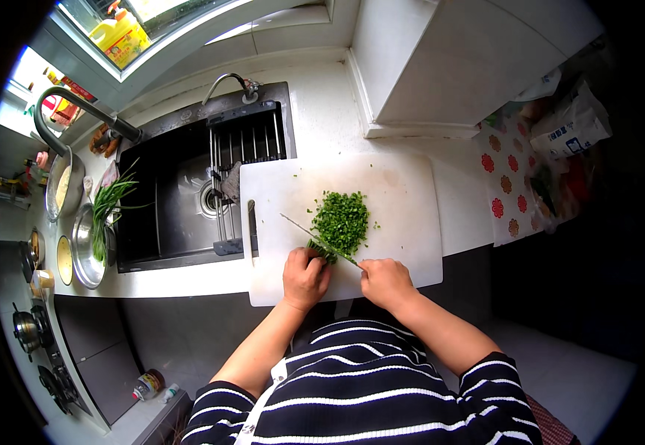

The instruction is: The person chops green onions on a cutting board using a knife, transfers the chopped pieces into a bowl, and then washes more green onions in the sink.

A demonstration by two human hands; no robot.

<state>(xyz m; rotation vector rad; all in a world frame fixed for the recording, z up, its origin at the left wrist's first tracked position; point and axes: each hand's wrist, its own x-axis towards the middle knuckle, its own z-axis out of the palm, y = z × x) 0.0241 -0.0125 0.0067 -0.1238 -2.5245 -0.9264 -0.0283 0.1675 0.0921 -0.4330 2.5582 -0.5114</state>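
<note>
A white cutting board (404,200) lies on the counter, partly over the sink. A pile of finely chopped green herbs (342,219) sits at its middle. My right hand (385,282) grips the handle of a knife (315,237), whose blade runs up and left across the uncut green stalks. My left hand (305,277) is curled on top of the bunch of stalks (322,251), pressing it against the board beside the blade.
A black sink (174,200) with a drying rack (252,137) and tap (70,104) lies left of the board. Metal bowls hold long green stalks (103,215) at far left. A flowered cloth (508,178) and plastic bags sit at right.
</note>
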